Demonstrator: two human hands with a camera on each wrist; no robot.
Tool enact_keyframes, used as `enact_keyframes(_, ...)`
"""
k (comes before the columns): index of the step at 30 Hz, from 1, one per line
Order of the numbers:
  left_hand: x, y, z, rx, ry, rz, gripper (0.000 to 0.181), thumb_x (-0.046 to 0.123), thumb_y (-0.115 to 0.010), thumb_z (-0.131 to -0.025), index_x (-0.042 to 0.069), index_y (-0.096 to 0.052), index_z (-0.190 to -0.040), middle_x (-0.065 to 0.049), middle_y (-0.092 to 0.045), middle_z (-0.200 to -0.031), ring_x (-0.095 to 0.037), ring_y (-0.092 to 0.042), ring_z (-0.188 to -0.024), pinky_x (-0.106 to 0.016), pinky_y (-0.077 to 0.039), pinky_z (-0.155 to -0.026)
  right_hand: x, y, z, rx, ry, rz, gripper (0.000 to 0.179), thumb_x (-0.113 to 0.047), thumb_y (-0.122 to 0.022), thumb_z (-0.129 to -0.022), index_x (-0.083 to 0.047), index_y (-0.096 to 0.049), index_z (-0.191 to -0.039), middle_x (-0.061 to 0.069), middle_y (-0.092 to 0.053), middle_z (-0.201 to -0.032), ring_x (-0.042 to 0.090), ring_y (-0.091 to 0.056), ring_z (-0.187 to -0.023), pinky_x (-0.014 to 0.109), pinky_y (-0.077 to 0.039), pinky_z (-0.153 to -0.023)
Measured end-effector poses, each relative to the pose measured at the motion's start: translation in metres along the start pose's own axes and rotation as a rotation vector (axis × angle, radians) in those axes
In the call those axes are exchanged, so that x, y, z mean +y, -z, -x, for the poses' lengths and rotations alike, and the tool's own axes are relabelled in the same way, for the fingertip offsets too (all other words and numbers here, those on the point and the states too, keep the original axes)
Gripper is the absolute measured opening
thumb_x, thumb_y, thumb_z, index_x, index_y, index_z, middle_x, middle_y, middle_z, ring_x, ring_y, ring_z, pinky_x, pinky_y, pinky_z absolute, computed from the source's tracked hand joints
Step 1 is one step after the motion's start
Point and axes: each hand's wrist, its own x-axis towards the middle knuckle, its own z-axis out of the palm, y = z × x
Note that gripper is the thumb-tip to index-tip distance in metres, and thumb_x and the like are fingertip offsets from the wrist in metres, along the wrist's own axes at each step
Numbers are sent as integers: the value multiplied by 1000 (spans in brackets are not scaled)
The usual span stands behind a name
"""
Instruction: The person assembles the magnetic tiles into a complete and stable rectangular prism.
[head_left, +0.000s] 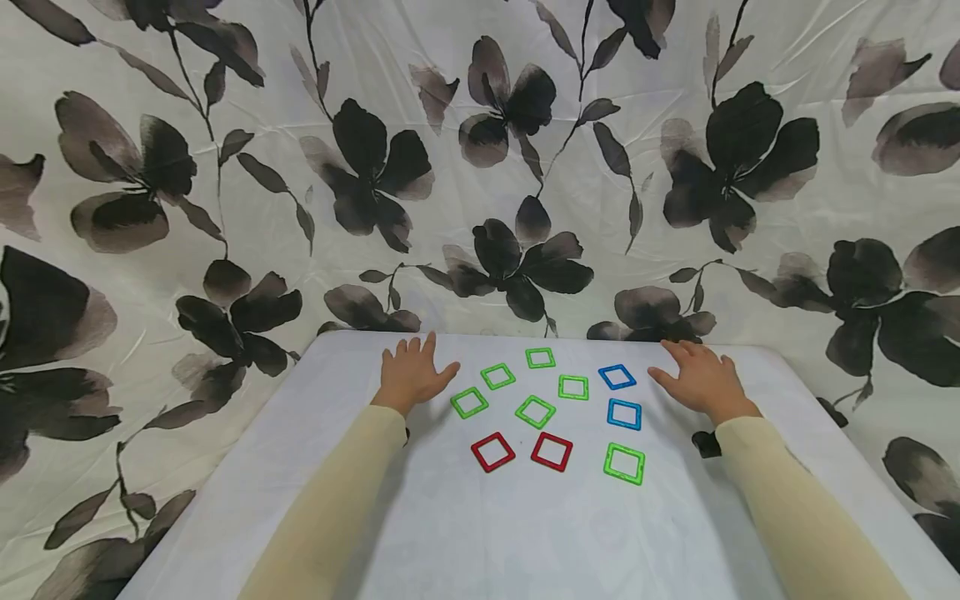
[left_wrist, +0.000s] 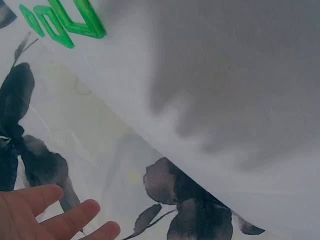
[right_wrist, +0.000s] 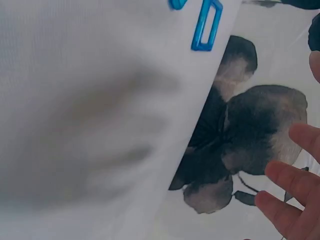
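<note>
In the head view my left hand [head_left: 412, 373] is held over the table's left side, fingers spread and holding nothing. My right hand [head_left: 701, 379] hovers on the other side, its fingers also spread and bare. Between them lie flat square frames: several green ones [head_left: 535, 397], two blue ones [head_left: 640, 415] and two red ones [head_left: 513, 455]. Nearest the right hand is the upper blue frame [head_left: 617, 365]; a green frame [head_left: 470, 388] lies closest to the left. In the left wrist view green frames [left_wrist: 67, 42] show at the top; the right wrist view has a blue frame [right_wrist: 195, 40].
The white table [head_left: 517, 542] ends at a back edge just beyond the fingertips. Behind it hangs a white cloth [head_left: 457, 200] with dark printed flowers. A dark patch [head_left: 706, 444] shows beside the right wrist. Both hands cast shadows on the tabletop.
</note>
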Motion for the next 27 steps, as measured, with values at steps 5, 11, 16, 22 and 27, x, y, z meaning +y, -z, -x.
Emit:
enact_keyframes(5,3,-3,5,-5,-8,-1,84,67,-39,-91,9,-30,-152,-20,-42,-148,-41,-37,-137,-65,-26,-111,-7,-4,5,24,28,8,75,-57,-48,-93,-7,-36,-148,29,-36,-148,50,-32,-136,74,-23,-106)
enact_keyframes(11,6,-7,11,-5,-37,-21,83,67,-39,-91,9,-33,-151,-19,-46,-145,-41,-41,-134,-64,-30,-108,-13,-9,11,39,71,10,73,-55,-49,-93,-8,-38,-148,28,-40,-146,49,-36,-134,73,-28,-103)
enact_keyframes(16,8,-11,16,15,-52,-24,82,66,-41,-91,8,-37,-149,-19,-50,-141,-40,-45,-130,-61,-35,-105,-18,-13,14,43,101,3,73,-55,-51,-93,-9,-38,-148,26,-42,-145,47,-38,-134,72,-30,-103)
enact_keyframes(22,12,-14,21,3,-56,-24,82,65,-42,-90,8,-38,-148,-18,-51,-140,-39,-47,-129,-58,-38,-104,-27,-16,19,43,125,-1,72,-54,-53,-92,-11,-39,-148,25,-43,-145,47,-39,-133,71,-30,-104)
enact_keyframes(27,16,-12,26,-9,-74,14,80,63,-47,-89,7,-40,-146,-19,-52,-139,-39,-50,-127,-57,-41,-101,-36,-17,24,45,152,8,70,-54,-53,-92,-13,-41,-147,23,-45,-145,46,-40,-133,68,-33,-104)
